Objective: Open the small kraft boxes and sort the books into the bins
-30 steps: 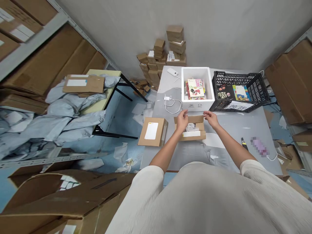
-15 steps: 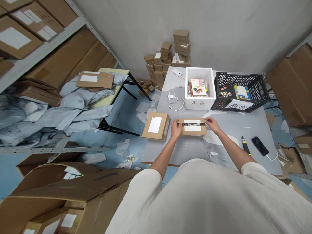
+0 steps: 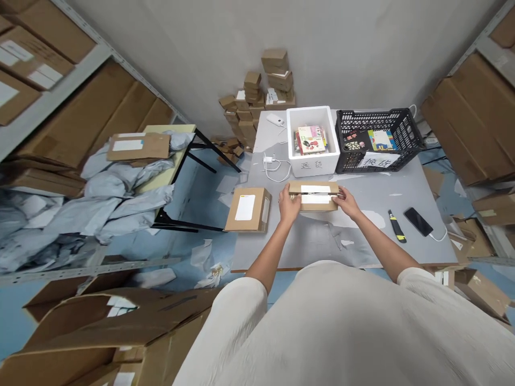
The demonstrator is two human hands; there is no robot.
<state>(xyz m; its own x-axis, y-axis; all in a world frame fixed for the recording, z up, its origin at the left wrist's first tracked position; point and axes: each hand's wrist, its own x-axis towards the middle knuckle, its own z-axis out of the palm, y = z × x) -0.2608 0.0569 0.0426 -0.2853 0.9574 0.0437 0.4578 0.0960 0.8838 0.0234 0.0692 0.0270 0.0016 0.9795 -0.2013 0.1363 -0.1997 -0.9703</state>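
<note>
Between my two hands a small cardboard box (image 3: 317,207) rests on the grey table. Its two top flaps lie nearly level, with a narrow dark gap between them and a white label split along that gap. My left hand (image 3: 288,205) grips the left end of the box, thumb on top near the gap. At the right end, my right hand (image 3: 347,202) holds the box with thumb and fingers pressed at the edge of the flaps. What lies inside the box is hidden. Left of it stands a larger cardboard box (image 3: 259,214) with a white label.
Behind are a white foam box (image 3: 314,167) of books and a black crate (image 3: 380,161) with books. A utility knife (image 3: 397,226) and a phone (image 3: 418,221) lie at right. A white charger cable (image 3: 277,167) is at back left. Grey parcels (image 3: 100,214) cover the left side.
The gap between the box's flaps has narrowed as they came down. My right hand's grip has moved lower at the right end. The view has shifted slightly to the right.
</note>
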